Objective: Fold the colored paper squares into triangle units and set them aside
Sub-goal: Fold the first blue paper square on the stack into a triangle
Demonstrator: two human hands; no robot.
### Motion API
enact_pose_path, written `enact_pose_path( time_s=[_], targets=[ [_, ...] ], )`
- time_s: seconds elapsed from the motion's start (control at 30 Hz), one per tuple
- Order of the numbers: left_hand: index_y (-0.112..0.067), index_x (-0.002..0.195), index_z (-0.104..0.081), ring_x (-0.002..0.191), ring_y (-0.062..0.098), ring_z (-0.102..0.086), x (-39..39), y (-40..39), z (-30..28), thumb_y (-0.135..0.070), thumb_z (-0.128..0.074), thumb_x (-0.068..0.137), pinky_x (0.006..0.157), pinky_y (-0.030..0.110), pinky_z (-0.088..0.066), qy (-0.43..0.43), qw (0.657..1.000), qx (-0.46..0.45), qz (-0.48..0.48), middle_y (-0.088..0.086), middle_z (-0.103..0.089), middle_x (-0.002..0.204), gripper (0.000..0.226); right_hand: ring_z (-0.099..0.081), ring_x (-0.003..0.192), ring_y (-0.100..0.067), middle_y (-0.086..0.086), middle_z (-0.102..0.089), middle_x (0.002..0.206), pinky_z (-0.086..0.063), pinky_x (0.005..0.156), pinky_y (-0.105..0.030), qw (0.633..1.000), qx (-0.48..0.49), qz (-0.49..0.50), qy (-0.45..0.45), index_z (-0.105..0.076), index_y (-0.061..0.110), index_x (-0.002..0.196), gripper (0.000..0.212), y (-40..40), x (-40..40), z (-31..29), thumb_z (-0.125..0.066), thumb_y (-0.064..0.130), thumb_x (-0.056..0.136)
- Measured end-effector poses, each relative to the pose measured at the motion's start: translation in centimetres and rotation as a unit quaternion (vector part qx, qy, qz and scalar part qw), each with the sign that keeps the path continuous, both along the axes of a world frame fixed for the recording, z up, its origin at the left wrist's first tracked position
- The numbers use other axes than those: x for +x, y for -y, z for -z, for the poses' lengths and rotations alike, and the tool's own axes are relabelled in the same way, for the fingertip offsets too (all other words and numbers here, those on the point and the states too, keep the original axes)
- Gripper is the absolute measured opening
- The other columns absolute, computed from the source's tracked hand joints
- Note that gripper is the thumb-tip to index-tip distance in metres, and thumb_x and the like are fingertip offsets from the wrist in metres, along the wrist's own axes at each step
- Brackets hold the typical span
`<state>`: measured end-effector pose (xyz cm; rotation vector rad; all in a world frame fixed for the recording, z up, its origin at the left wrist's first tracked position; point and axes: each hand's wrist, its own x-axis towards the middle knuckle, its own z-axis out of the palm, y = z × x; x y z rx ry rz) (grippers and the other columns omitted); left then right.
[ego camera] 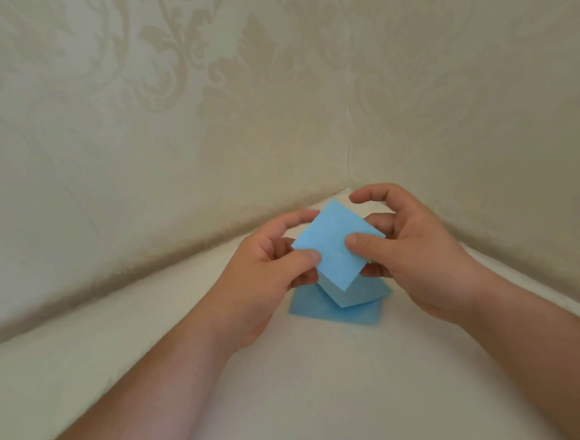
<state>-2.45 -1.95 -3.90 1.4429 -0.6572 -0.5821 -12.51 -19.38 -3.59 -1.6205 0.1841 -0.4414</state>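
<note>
Pinching a blue paper square (pixel 335 247) mid-frame, the left hand (pixel 268 273) and right hand (pixel 418 252) grip opposite sides; it looks thin, light, bendy, so hold edges gently.

A home, seemingly; damask-patterned wallpaper (pixel 204 88) meets in a corner above white surface (pixel 293 391).

no readable text, labels or numbers

Hands: two, left hand (pixel 277 255), right hand (pixel 410 245). Blue paper stack (pixel 335 251): one, held. Loose blue sheet (pixel 336 314) on surface: one. Sheets in stack: uncountable.
</note>
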Motion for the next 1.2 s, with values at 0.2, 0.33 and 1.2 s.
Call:
enact_pose_path(
  time_s=[0.2,0.33,1.2],
  targets=[
    [-0.038,0.133,-0.057,0.09,0.027,-0.076,0.22,-0.12,-0.08,-0.004,-0.071,0.094,0.082,0.042,-0.062,0.023,0.995,-0.044,-0.088,0.023,-0.072,0.096,0.053,-0.07,0.088,-0.028,-0.013,-0.075,0.098,-0.062,0.083,-0.039,0.995,-0.087,-0.053,-0.009,-0.044,0.058,0.136,0.07,-0.31,-0.27,0.31,-0.065,0.004,0.096],
    [-0.041,0.133,-0.053,0.086,0.027,-0.077,0.32,-0.28,0.01,-0.008,-0.076,0.091,0.087,0.048,-0.061,0.095,0.989,-0.019,-0.109,0.013,-0.077,0.094,0.058,-0.071,0.1,-0.028,0.001,-0.074,0.114,-0.06,0.083,-0.041,0.996,-0.067,-0.066,-0.003,-0.068,0.045,0.122,0.053,-0.32,-0.24,0.49,-0.064,-0.001,0.096],
    [-0.029,0.107,-0.078,0.085,0.017,-0.07,-0.37,-0.64,-0.03,-0.019,-0.089,0.076,0.093,0.047,-0.056,0.121,0.993,0.009,-0.003,0.017,-0.075,0.097,0.034,-0.07,0.081,-0.014,0.001,-0.077,0.087,-0.055,0.079,-0.043,0.998,-0.016,0.047,0.048,-0.079,0.029,0.082,0.018,0.28,-0.02,0.12,-0.08,0.011,0.086]
  ],
)
